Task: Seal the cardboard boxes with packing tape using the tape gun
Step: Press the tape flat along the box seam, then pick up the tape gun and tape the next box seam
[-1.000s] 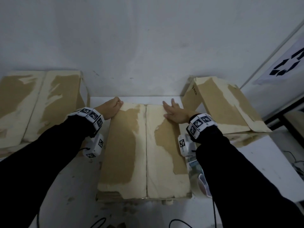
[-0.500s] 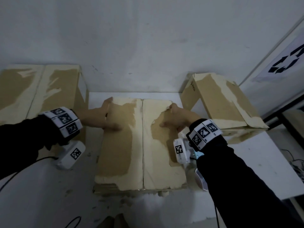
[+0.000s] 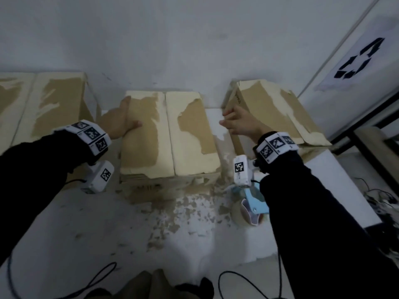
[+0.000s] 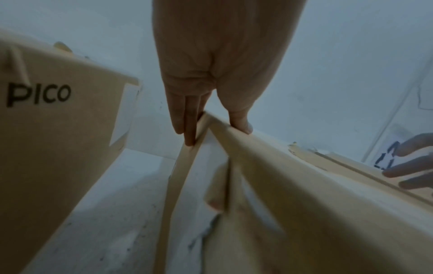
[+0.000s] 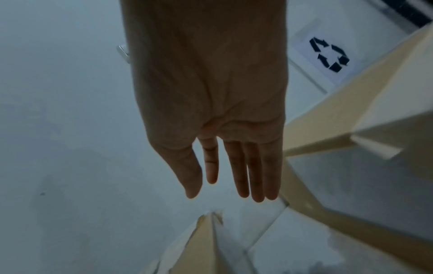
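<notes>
The middle cardboard box point(image 3: 168, 137) stands shut against the wall, its top flaps torn and patchy. My left hand point(image 3: 122, 121) grips its top left edge, thumb point(image 4: 241, 122) on the flap, fingers point(image 4: 185, 126) down the side. My right hand point(image 3: 236, 124) hovers open between that box and the tilted right box point(image 3: 269, 111), fingers straight point(image 5: 234, 185), touching nothing. The blue tape gun point(image 3: 252, 203) with its roll lies on the table under my right forearm.
A left box point(image 3: 54, 104) marked PICO point(image 4: 37, 96) stands close beside my left hand. Paper scraps point(image 3: 183, 208) litter the white table point(image 3: 86, 234). Cables hang at the near edge. A recycling sign point(image 3: 356, 59) is on the right wall.
The middle box has slid away from me to the wall. My right hand has left its top and moved right toward the tilted box. My left hand stays on the left edge.
</notes>
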